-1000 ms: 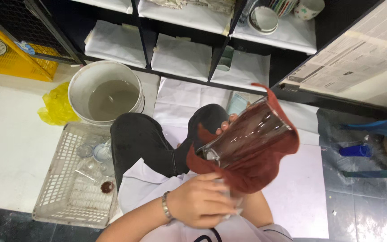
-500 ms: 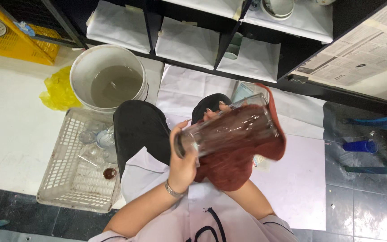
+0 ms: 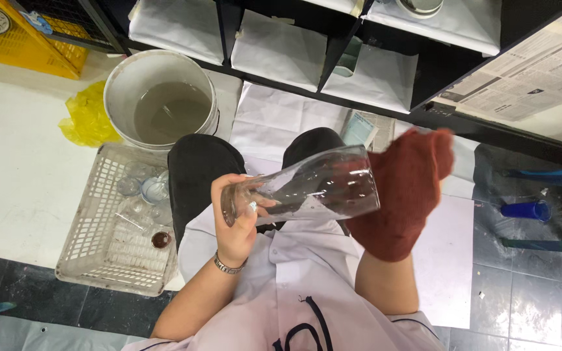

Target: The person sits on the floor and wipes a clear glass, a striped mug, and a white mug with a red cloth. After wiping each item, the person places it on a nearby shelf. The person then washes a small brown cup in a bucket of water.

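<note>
My left hand (image 3: pixel 237 218) grips the narrow base of a tall clear glass (image 3: pixel 307 185), which lies almost sideways over my lap with its wide mouth to the right. My right hand is wrapped inside a rust-red cloth (image 3: pixel 404 192) and sits at the mouth of the glass; the hand itself is hidden by the cloth. A metal bracelet circles my left wrist. I am seated, in dark trousers and a white shirt.
A white plastic basket (image 3: pixel 89 224) with several glass pieces stands at my left. Behind it are a white bucket (image 3: pixel 160 104) of murky water and a yellow bag (image 3: pixel 89 117). Paper-lined dark shelves (image 3: pixel 333 52) stand ahead, and a blue cup (image 3: pixel 525 210) lies on the right.
The cloth has come off the glass body and now bunches at its mouth. The glass has tipped flatter, and my left hand has shifted to its base.
</note>
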